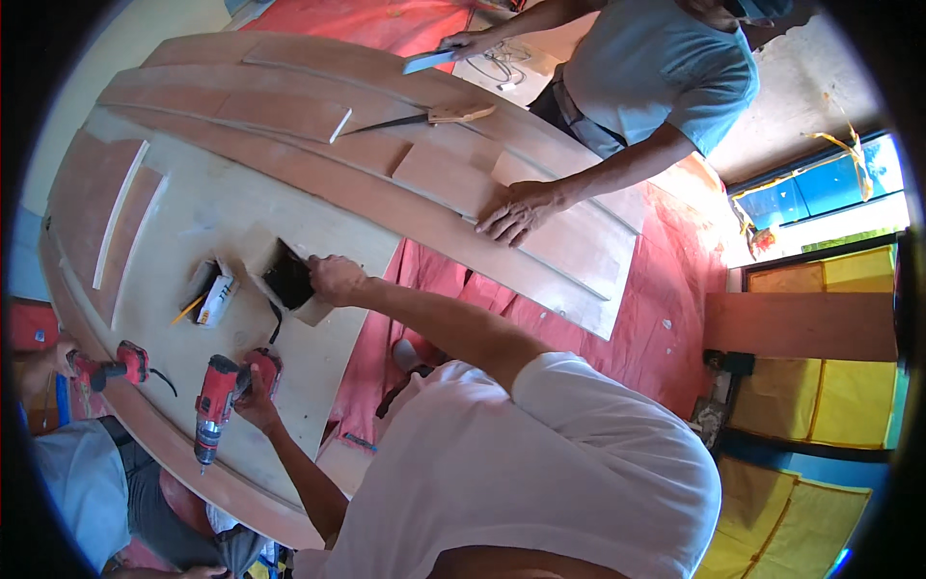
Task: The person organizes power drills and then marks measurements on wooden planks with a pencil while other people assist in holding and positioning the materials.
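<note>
In my left hand (255,398) is a red and black cordless drill (216,405), gripped by its handle, its bit pointing toward the near left edge of the panel. My right hand (338,281) is closed at the rim of an open cardboard box (311,311) whose inside looks dark. Whatever its fingertips hold, if anything, is hidden. Left of that box stands a smaller open carton (218,303) with a yellow pencil (189,309) leaning at it. Both boxes rest on a large pale wooden panel (318,372).
Long overlapping plywood strips (318,169) curve across the far side, with a handsaw (461,114) lying on them. A co-worker (666,77) there holds a flat blue tool (429,61). Another person at the left edge holds a red drill (130,362). Red sheeting (666,289) covers the floor.
</note>
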`<move>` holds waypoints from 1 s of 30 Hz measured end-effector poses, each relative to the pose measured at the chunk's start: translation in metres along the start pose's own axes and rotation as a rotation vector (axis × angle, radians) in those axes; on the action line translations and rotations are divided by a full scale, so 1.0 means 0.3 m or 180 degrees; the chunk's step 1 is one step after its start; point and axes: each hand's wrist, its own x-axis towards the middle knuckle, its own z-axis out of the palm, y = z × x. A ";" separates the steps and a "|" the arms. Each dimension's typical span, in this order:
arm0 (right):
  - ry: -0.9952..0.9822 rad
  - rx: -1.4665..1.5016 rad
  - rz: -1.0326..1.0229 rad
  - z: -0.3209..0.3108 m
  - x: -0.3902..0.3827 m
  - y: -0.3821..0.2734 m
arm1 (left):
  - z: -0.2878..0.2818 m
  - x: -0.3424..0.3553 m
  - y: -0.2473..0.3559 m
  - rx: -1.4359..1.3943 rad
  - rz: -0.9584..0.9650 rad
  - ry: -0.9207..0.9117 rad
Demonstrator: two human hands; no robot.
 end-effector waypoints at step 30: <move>0.1915 0.0264 -0.0195 -0.347 -0.684 0.646 | 1.456 -0.163 0.747 0.3855 0.3612 -0.3992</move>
